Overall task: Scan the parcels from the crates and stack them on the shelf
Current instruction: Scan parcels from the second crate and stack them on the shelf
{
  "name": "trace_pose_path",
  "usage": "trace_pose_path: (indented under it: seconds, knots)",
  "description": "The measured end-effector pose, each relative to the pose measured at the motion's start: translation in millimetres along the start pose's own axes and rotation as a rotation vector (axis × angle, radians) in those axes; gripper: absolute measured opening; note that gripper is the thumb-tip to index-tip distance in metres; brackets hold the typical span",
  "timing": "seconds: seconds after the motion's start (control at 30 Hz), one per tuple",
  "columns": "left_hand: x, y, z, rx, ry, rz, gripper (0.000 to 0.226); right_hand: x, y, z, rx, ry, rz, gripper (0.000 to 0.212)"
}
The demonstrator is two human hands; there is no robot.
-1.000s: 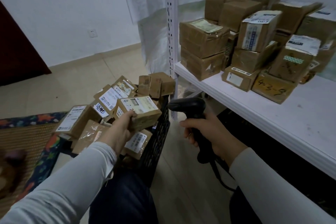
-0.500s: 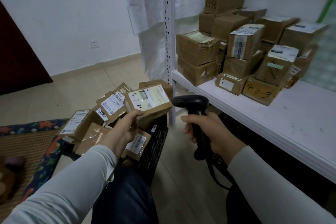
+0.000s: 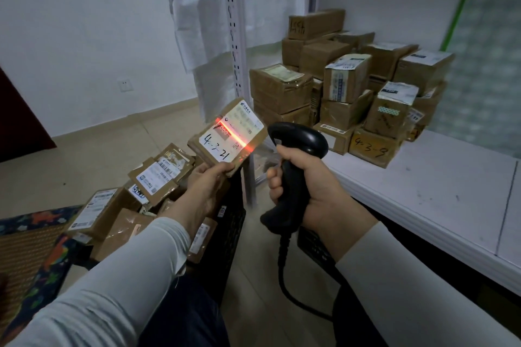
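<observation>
Left hand [image 3: 210, 182] grips parcel [image 3: 228, 132] above crate [image 3: 228, 222]; right hand [image 3: 313, 191] clenched on scanner [image 3: 293, 160], red beam across label; shelf [image 3: 423, 186] stack partly built; many crate parcels left, I'd judge.

Labelled brown parcel [image 3: 229, 136] tilted above black crate [image 3: 225, 222], red scan line across; stacked parcels [image 3: 349, 87] on white shelf [image 3: 451, 191].

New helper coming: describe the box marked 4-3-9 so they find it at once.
Look at the white shelf on the right and its pile of brown boxes. The box lies at the pile's front, bottom row. Only it bears 4-3-9 handwritten in black on bare cardboard.
</observation>
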State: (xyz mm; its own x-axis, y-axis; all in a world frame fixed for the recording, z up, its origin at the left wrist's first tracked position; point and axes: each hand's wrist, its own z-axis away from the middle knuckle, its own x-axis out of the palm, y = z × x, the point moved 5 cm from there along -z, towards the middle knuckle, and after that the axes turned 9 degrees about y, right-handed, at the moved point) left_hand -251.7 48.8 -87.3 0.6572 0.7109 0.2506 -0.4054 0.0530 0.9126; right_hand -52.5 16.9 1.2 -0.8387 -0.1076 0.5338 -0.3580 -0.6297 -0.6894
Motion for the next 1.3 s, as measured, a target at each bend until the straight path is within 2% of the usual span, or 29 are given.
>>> trace_pose_path:
  seconds: [0.2, 0.3, 0.57, 1.03, 1.23, 1.3]
  knots:
    - [7, -4, -3, 0.032, 0.011, 0.02, 0.028, 5, -10, 7, -0.056, 0.0, -0.039, 0.024]
    - [12, -4, -1, 0.034, 0.015, 0.024, 0.019, 4, -14, 8, -0.072, 0.017, -0.085, 0.023]
    - [13, -5, -8, 0.023, 0.0, 0.013, 0.026, 2, -19, 9, -0.108, 0.041, -0.109, 0.022]
    - [17, -2, -9, 0.008, -0.026, -0.003, 0.023, 0, -25, 5, -0.144, 0.039, -0.114, 0.019]
    - [27, 23, -13, 0.011, -0.019, -0.106, 0.044, -7, -27, 0, -0.144, -0.015, -0.093, 0.017]
    - [41, 50, -14, 0.044, -0.027, -0.115, 0.052, -11, -31, -4, -0.14, -0.018, -0.079, 0.033]
